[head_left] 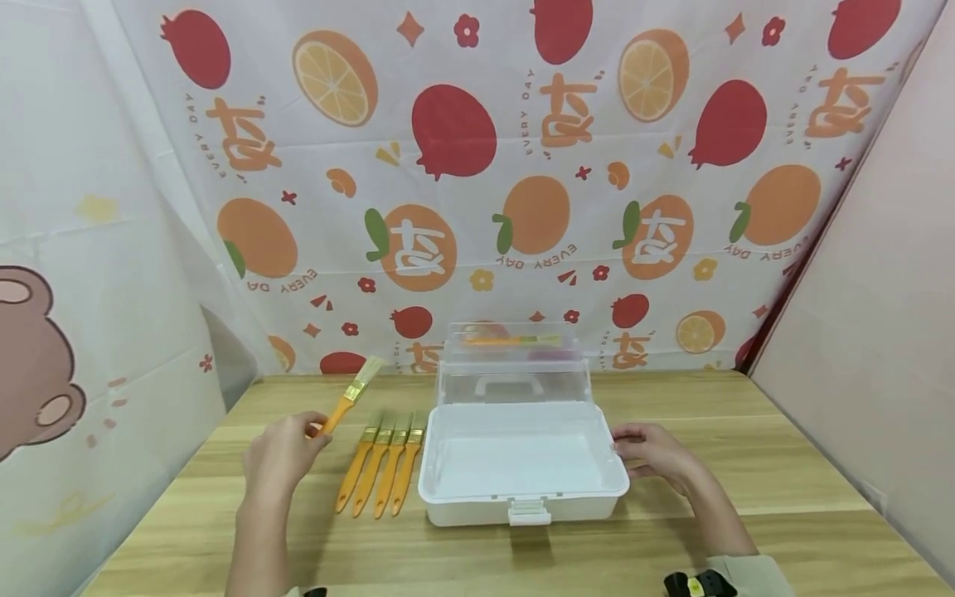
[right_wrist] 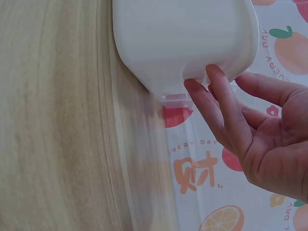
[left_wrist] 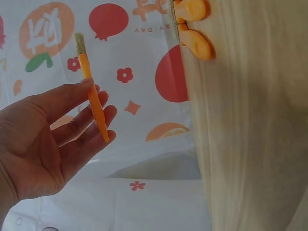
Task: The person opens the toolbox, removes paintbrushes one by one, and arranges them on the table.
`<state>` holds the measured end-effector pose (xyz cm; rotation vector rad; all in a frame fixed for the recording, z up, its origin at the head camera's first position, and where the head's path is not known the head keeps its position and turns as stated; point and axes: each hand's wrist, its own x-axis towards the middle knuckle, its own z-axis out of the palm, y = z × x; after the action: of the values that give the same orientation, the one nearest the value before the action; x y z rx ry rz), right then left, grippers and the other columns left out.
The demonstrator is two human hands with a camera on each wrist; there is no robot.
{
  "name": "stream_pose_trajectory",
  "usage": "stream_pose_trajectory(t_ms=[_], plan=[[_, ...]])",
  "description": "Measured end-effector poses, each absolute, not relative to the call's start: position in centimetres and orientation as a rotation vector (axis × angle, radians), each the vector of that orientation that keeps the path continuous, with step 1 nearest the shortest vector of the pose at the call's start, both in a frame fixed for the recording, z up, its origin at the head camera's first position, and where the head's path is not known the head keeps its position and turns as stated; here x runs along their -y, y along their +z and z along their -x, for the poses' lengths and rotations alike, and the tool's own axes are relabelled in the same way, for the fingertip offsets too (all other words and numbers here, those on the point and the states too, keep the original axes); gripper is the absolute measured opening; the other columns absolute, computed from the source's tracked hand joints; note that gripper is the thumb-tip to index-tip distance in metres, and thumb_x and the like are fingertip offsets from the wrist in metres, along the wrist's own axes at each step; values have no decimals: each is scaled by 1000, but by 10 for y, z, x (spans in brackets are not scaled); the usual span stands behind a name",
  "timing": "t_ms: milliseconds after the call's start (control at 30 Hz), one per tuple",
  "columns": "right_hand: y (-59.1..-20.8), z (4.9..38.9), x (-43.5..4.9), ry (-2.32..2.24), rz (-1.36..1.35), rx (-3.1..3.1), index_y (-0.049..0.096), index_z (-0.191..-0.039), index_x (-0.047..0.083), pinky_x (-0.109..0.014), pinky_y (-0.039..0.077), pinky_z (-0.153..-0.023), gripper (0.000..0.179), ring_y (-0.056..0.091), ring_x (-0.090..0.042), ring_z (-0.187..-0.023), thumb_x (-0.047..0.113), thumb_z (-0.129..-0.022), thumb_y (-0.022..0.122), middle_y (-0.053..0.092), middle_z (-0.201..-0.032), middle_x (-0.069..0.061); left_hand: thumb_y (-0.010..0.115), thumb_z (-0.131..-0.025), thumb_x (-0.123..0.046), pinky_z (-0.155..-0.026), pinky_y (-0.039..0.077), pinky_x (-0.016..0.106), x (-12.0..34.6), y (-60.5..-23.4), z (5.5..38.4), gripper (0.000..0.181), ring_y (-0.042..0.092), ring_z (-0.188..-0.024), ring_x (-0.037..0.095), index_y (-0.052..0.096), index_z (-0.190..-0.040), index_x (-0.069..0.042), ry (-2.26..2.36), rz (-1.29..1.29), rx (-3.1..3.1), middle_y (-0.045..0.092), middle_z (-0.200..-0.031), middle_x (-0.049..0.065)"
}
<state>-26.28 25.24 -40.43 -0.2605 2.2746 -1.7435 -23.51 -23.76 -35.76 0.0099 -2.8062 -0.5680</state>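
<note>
My left hand (head_left: 279, 456) pinches the orange handle of a flat paintbrush (head_left: 354, 393), its pale bristles pointing up and away, raised left of the other brushes. In the left wrist view the thumb lies over the brush handle (left_wrist: 96, 108), with fingers behind it. Several matching paintbrushes (head_left: 384, 464) lie side by side, bristles away from me. A white plastic storage box (head_left: 477, 507) stands right of them, lid raised. My right hand (head_left: 660, 454) holds its right side; in the right wrist view two fingertips (right_wrist: 214, 72) press the outer wall, the thumb at the rim.
Behind the box stands its clear lid (head_left: 511, 365), with an orange-handled brush (head_left: 500, 340) showing in it. A white latch (head_left: 530, 512) hangs at the box's front. The wooden table (head_left: 746, 481) meets a fruit-print cloth (head_left: 477, 249) behind and pale cloth walls at both sides.
</note>
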Motion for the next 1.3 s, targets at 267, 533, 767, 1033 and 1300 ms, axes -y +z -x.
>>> stream_pose_trajectory(t_ms=[267,533,767,1033,1300], plan=[[-400,261,-255,-1733,236,-2295,44,-122,-15,-39,51,-72,44,57,-23,-93,12,-90,56,58,-104,-13,66,-82,-14,-47,38,33,240,-362,240,28,59,-70,26,64,-108,-2,-664,-83,2856,66,-92,12],[-399,265,-252,-1725,251,-2293,45,-122,-15,-39,51,-72,43,58,-23,-93,13,-90,57,59,-104,-13,65,-82,-16,-49,39,33,248,-367,242,28,60,-75,29,64,-106,-2,-673,-126,2907,66,-92,11],[-401,266,-253,-1731,257,-2290,46,-121,-15,-39,52,-72,41,58,-22,-92,11,-91,56,59,-102,-12,66,-82,-15,-50,40,32,257,-374,249,29,59,-69,22,64,-106,0,-722,-149,2957,67,-89,11],[-405,265,-254,-1736,248,-2286,46,-119,-15,-39,52,-72,41,58,-22,-90,11,-90,57,59,-100,-11,66,-81,-13,-50,41,31,262,-378,253,27,55,-55,14,64,-103,2,-856,-143,2983,66,-83,10],[-406,265,-254,-1742,243,-2283,46,-119,-16,-39,52,-71,41,58,-22,-89,11,-90,57,60,-99,-11,65,-82,-9,-52,51,34,271,-386,260,26,57,-63,16,61,-102,7,-1081,-135,2988,65,-86,16]])
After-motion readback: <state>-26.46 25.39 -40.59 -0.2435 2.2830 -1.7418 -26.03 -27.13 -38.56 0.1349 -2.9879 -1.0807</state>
